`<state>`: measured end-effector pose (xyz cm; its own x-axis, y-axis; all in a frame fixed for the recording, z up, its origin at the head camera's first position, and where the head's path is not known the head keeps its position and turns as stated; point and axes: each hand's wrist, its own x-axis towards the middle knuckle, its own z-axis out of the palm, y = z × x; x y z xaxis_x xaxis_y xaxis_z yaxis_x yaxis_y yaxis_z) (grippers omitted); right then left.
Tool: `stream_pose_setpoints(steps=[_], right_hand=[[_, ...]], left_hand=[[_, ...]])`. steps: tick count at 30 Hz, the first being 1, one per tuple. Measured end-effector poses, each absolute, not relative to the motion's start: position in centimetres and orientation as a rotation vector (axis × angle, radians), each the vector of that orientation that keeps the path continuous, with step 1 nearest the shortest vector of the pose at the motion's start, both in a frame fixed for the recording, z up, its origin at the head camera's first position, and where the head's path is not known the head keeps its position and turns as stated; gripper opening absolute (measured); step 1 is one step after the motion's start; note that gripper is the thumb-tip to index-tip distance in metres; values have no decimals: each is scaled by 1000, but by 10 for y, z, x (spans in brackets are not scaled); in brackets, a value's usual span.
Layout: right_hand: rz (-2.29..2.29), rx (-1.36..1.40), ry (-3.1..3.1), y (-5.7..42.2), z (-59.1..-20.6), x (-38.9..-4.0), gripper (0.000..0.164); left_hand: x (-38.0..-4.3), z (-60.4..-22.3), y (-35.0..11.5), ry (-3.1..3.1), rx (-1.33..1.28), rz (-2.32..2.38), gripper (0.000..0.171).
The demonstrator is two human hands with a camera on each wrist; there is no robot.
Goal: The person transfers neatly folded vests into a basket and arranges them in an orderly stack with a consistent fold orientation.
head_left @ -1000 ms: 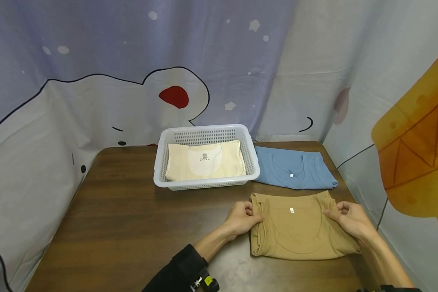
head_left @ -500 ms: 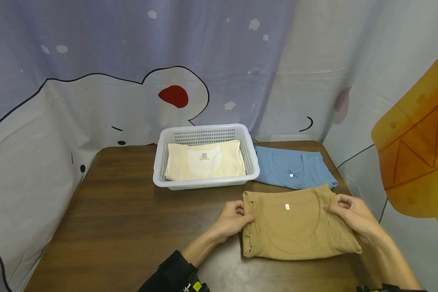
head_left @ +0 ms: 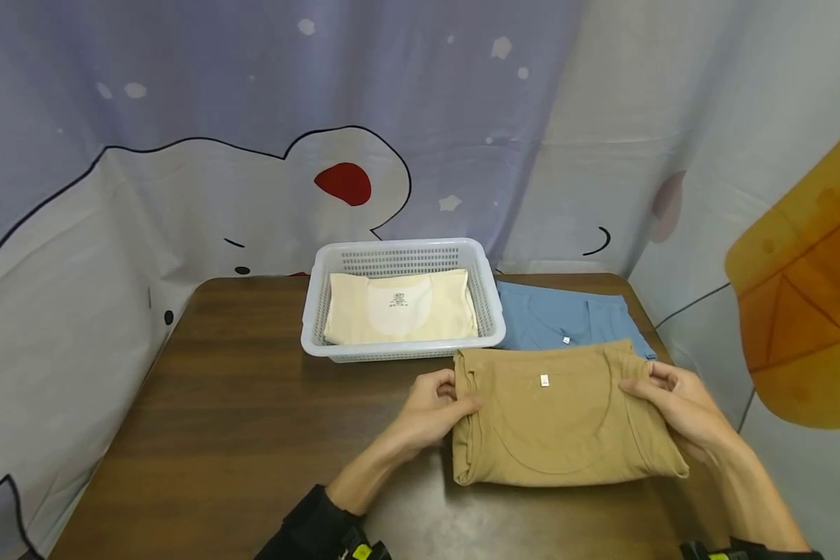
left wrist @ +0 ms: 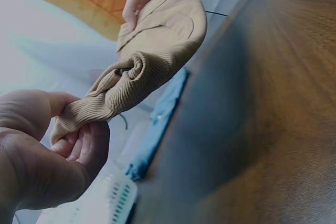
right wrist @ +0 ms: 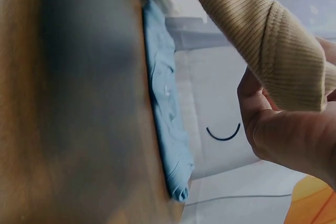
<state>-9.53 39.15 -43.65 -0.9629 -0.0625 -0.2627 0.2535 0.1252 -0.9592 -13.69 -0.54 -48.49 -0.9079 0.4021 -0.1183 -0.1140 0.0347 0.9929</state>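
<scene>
A folded tan shirt [head_left: 553, 420] with a small white neck label hangs between my two hands, lifted off the table as both wrist views show. My left hand [head_left: 430, 412] pinches its left edge, thumb on top and fingers beneath. At the opposite edge my right hand [head_left: 682, 404] grips the cloth the same way. In the left wrist view the rolled ribbed side of the tan shirt [left wrist: 131, 82] faces the camera. Behind it on the table lies a folded blue shirt [head_left: 560, 315], its front edge partly covered by the tan one in the head view.
A white plastic basket [head_left: 311, 311] stands at the back of the wooden table [head_left: 252, 435], left of the blue shirt. Inside it lies a folded cream shirt [head_left: 399, 307] with a dark print. Printed curtains [head_left: 427, 93] hang close behind the table and along its sides.
Both hands have raised the tan shirt from the table and shifted it left and toward the back. It now overlaps the blue shirt in the head view. The basket stays put.
</scene>
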Motion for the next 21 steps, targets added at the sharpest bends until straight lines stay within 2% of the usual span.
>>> stream_pose_setpoints(steps=[9, 13, 16, 21], right_hand=[[-2027, 92, 2081, 375, -424, -102, 8], [-2046, 58, 2071, 366, -421, -110, 11], [-2082, 24, 2036, 359, -419, -115, 2], [-2127, -7, 1967, 347, -417, -124, 16]], left_hand=[[-143, -468, -24, 1968, 270, 1970, 26], [-147, -462, -32, 1982, 259, 1998, 25], [-151, -458, -40, 2008, 251, 2006, 25], [-158, -452, -55, 2036, 233, 2014, 24]])
